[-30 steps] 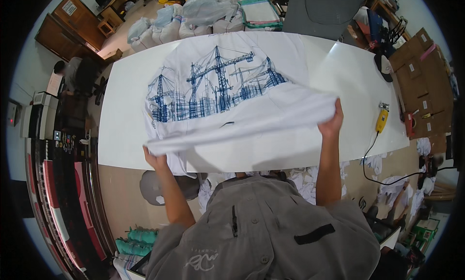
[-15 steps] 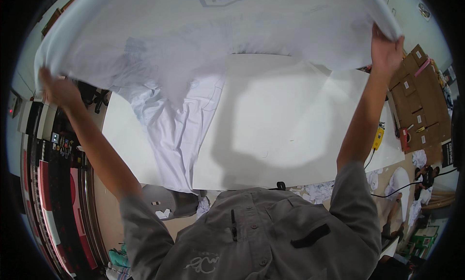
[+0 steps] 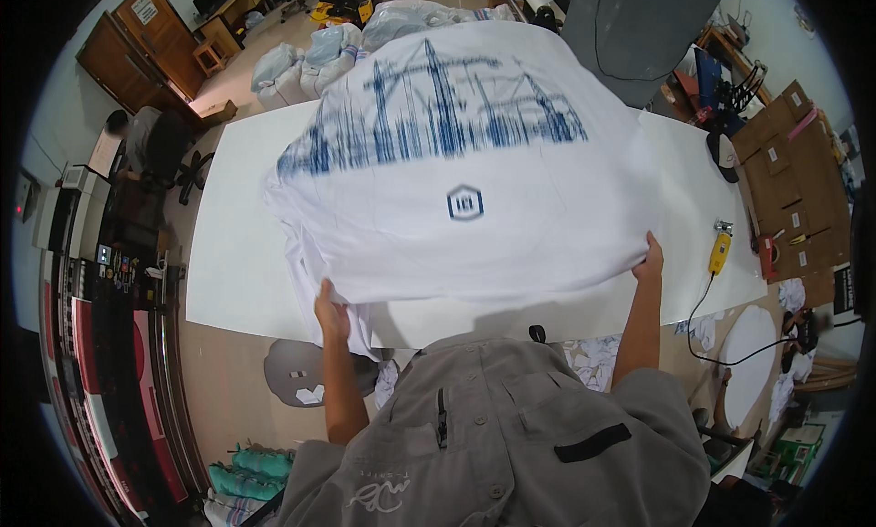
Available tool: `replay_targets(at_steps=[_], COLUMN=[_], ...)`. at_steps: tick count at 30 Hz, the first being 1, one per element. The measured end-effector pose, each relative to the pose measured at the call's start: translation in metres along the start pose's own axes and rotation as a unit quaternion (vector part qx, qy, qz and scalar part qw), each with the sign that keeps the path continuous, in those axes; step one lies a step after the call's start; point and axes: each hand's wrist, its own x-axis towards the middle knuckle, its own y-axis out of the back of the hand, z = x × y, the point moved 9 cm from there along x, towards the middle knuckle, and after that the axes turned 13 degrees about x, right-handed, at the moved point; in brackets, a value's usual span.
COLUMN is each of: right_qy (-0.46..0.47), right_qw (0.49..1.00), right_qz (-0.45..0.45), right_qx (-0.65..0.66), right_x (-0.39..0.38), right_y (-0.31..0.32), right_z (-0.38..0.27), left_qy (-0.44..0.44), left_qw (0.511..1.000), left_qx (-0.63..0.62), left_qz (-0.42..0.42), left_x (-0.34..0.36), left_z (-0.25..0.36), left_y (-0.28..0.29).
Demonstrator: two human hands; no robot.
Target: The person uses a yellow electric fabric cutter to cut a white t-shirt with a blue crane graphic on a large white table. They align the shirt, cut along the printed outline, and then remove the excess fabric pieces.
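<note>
A white T-shirt (image 3: 401,244) with a blue skyline-like print and a small hexagonal badge spreads over the white table (image 3: 237,281), blurred by motion. At its near edge on the left, my left hand (image 3: 331,310) is closed on the fabric. The near right corner is gripped by my right hand (image 3: 649,258). Both hands hold the edge toward my body, and the shirt billows away from them. From under its left side another white cloth (image 3: 361,331) shows, hanging past the table's front edge.
A yellow corded power tool (image 3: 720,251) lies on the table at right, with a cap (image 3: 722,156) farther back. Cardboard (image 3: 785,180) stands beyond the right edge. Stuffed sacks (image 3: 306,62) sit behind the table. A grey chair (image 3: 315,374) and white scraps (image 3: 595,355) are below.
Both hands have come down and toward me, bringing the raised shirt down over the table. The print now shows right side out, and the room behind has come into view.
</note>
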Motion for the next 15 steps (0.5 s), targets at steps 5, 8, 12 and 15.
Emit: replay_targets(at_steps=[5, 8, 12, 15], right_qy=[0.013, 0.061, 0.155, 0.189], right_qw=[0.997, 0.986, 0.944, 0.908], right_qz=[0.078, 0.138, 0.165, 0.18], right_qx=[0.011, -0.07, -0.241, -0.327], right_x=[-0.002, -0.013, 0.006, 0.002], right_y=[0.073, 0.101, 0.162, 0.188], right_z=[0.004, 0.005, -0.006, 0.003], left_qy=[0.092, 0.08, 0.095, 0.084], left_qw=[0.99, 0.988, 0.99, 0.993], left_qx=[-0.073, -0.008, 0.013, -0.011], left_qz=[0.073, 0.128, 0.105, 0.078], left_x=[-0.036, -0.038, -0.035, -0.036], left_z=[-0.088, -0.102, -0.099, -0.097], left_y=[0.025, 0.04, 0.03, 0.032])
